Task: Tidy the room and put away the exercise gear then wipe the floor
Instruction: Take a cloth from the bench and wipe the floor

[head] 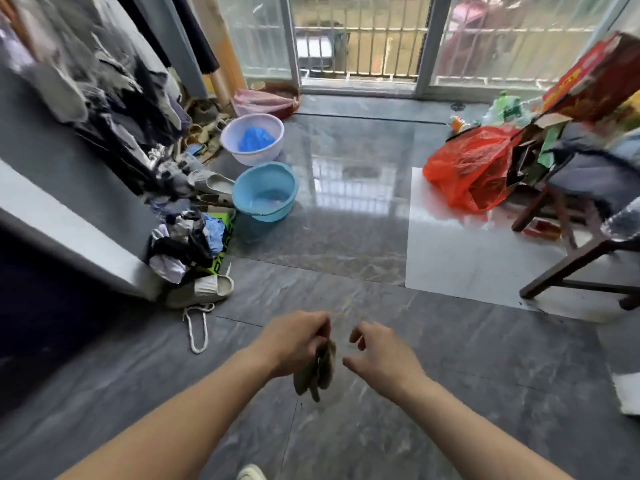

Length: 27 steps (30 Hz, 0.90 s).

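My left hand [294, 344] grips a dark grey-green rag [317, 374] that hangs limp from its fingers above the grey tiled floor [450, 358]. My right hand [381, 358] hovers just right of the rag with fingers loosely curled, holding nothing that I can make out. Both forearms reach forward from the bottom of the view. The picture is blurred by motion.
A blue basin [265, 192] and a white basin [252, 138] stand at the left by a heap of clothes [187, 237] and slippers [204, 291]. A white cord [197, 329] lies on the floor. A red plastic bag [471, 168] and a dark wooden chair [571, 251] are at the right.
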Each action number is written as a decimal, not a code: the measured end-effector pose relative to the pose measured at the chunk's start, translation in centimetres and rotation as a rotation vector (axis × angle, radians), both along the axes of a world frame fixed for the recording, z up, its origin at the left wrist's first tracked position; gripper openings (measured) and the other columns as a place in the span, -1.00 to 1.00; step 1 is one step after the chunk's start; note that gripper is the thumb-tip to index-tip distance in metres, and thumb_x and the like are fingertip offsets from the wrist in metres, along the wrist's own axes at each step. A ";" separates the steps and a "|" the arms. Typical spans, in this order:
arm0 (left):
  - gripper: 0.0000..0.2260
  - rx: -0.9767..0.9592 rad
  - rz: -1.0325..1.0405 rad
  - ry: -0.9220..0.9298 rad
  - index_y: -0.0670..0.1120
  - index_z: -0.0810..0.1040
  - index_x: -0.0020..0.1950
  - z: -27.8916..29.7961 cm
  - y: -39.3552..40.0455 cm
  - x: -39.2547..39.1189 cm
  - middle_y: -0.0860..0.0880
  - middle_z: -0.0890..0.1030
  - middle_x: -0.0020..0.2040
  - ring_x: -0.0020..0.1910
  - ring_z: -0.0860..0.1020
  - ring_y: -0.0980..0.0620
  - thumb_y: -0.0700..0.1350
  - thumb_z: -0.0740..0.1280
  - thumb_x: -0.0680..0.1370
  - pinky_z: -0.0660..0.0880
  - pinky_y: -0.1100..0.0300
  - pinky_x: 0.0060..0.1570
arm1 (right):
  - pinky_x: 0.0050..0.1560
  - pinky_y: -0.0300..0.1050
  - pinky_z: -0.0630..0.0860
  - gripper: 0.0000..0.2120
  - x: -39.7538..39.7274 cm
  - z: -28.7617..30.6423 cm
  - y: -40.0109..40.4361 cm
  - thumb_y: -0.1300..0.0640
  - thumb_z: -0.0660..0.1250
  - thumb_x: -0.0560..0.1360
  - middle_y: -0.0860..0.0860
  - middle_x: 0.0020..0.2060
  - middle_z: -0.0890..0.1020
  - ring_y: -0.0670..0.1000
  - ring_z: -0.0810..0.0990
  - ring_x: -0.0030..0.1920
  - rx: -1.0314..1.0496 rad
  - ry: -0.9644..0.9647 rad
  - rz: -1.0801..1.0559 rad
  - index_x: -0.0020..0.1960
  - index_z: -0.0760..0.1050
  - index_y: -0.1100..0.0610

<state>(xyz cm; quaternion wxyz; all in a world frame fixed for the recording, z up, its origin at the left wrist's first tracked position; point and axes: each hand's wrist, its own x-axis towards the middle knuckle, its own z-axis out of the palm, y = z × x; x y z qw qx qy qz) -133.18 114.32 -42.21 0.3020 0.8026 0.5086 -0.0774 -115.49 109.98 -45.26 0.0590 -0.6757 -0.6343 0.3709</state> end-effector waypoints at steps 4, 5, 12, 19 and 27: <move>-0.95 -0.041 -0.021 0.097 0.05 0.44 -0.01 13.4 -1.2 -3.3 -0.02 0.59 -0.01 -0.05 0.54 -0.05 -0.06 0.22 0.56 0.50 0.01 -0.06 | -0.05 0.02 0.59 -0.78 -4.4 10.7 -1.4 -0.05 0.27 0.47 0.01 0.00 0.62 0.05 0.61 -0.03 0.010 0.054 0.111 0.04 0.56 0.01; -0.96 -0.031 -0.026 0.131 0.09 0.43 -0.03 16.8 -1.2 -4.6 -0.02 0.59 -0.03 -0.05 0.55 -0.06 -0.05 0.21 0.56 0.51 -0.02 -0.02 | -0.07 0.04 0.61 -0.79 -5.4 13.5 -1.7 -0.01 0.25 0.46 0.02 -0.05 0.65 0.07 0.64 -0.07 0.013 0.065 0.130 0.02 0.57 0.02; -0.98 0.097 0.111 0.101 0.00 0.46 -0.03 36.2 -4.9 -14.1 -0.02 0.57 -0.09 -0.13 0.48 0.03 -0.11 0.27 0.56 0.41 0.18 -0.09 | -0.16 0.09 0.61 -0.63 -13.6 27.8 -4.5 -0.09 0.12 0.36 0.06 -0.18 0.69 0.15 0.66 -0.15 0.231 0.173 0.210 0.00 0.56 0.05; -0.94 0.170 0.223 0.093 -0.03 0.44 0.04 44.6 -11.0 -24.8 0.04 0.50 -0.14 -0.11 0.50 -0.01 -0.12 0.25 0.58 0.47 0.00 -0.01 | -0.28 -0.06 0.56 -0.79 -24.5 32.9 -7.9 -0.12 0.25 0.35 0.01 -0.34 0.65 0.00 0.62 -0.32 0.329 0.308 0.143 -0.08 0.52 -0.07; -0.98 0.214 0.333 0.134 0.02 0.40 -0.01 46.4 -18.5 -39.6 0.00 0.53 -0.05 -0.15 0.50 -0.01 -0.10 0.22 0.59 0.42 0.07 -0.17 | -0.25 -0.24 0.46 -0.92 -41.4 32.9 -10.6 0.01 0.47 0.38 -0.17 -0.25 0.63 -0.21 0.57 -0.23 0.338 0.427 0.299 -0.17 0.58 -0.12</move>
